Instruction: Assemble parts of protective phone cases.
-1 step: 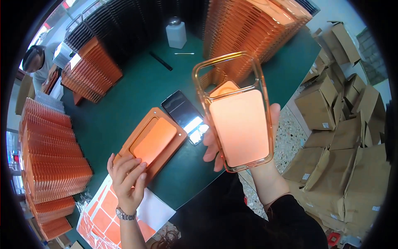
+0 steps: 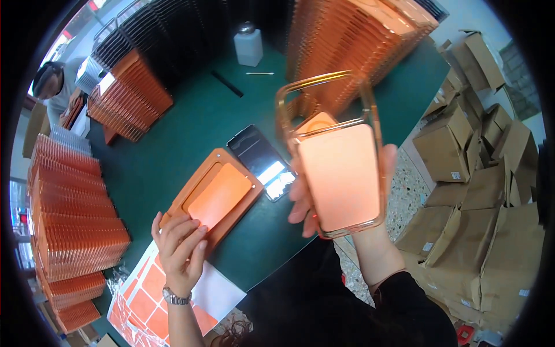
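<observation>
While held raised by the right hand (image 2: 299, 207), shown to the right of an orange tray (image 2: 235, 214): a clear phone case (image 2: 352, 227) with amber edges. Gripped from behind, fingers along one side, thumb along the other. Already done on this case, judging by looks: a flat peach-coloured panel (image 2: 341, 176) filling the back below an open camera cut-out; impossible to tell whether stuck down or merely laid in. Lying on the tray itself, outside any case, and apparently yet to be joined to anything: an orange pad (image 2: 222, 194). Loosely bent, fingertips at the tray's near edge against that pad, not visibly closed round anything: the left hand (image 2: 181, 251). Just to the right of the tray, lying flat: a glossy dark phone-shaped slab (image 2: 253, 153). Below the tray, apparently far from used up: a sheet with orange rounded shapes (image 2: 141, 302). Well left of the tray, stacked orange cases (image 2: 78, 225); beyond and to its right, a second tall stack (image 2: 347, 46). Impossible to tell finished from waiting among these.
</observation>
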The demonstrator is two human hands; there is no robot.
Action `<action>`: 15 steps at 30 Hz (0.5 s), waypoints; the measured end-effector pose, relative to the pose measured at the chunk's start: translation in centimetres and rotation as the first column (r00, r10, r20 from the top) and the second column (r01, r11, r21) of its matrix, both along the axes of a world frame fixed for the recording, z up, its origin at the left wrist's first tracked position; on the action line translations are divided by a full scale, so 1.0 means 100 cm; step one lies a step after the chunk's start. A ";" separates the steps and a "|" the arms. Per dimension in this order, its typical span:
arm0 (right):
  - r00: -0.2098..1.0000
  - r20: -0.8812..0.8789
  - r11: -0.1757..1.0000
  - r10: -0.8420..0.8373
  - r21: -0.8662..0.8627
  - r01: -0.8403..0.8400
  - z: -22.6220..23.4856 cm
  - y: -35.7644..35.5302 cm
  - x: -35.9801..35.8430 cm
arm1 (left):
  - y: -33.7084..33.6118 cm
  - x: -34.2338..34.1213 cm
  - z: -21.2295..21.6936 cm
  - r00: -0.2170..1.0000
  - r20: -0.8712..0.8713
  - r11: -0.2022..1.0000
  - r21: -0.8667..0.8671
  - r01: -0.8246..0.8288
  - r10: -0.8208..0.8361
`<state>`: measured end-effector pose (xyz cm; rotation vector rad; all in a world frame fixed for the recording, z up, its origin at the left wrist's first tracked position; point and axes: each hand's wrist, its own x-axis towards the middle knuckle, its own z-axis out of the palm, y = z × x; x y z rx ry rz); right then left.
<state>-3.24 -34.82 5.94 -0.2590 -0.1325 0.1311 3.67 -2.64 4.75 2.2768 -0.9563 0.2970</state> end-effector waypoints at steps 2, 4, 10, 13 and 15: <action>0.997 -0.008 0.996 -0.077 0.046 0.077 0.004 -0.004 -0.002 | 0.008 -0.001 -0.002 0.999 0.038 0.997 0.083 -0.001 -0.002; 0.990 0.059 0.991 -0.131 0.034 0.129 0.008 -0.016 -0.007 | 0.008 0.002 -0.001 0.998 0.047 0.991 0.126 0.044 -0.050; 0.988 0.121 0.994 -0.095 -0.034 0.100 0.005 -0.014 0.001 | 0.013 0.006 -0.005 0.994 0.097 0.975 0.219 0.029 -0.052; 0.992 0.089 0.995 -0.086 -0.045 0.090 0.002 -0.006 0.002 | 0.011 0.010 -0.005 0.986 0.148 0.959 0.281 0.038 -0.082; 0.992 0.097 0.993 -0.081 -0.074 0.089 0.002 -0.003 0.004 | 0.007 0.011 -0.006 0.981 0.160 0.953 0.297 0.058 -0.109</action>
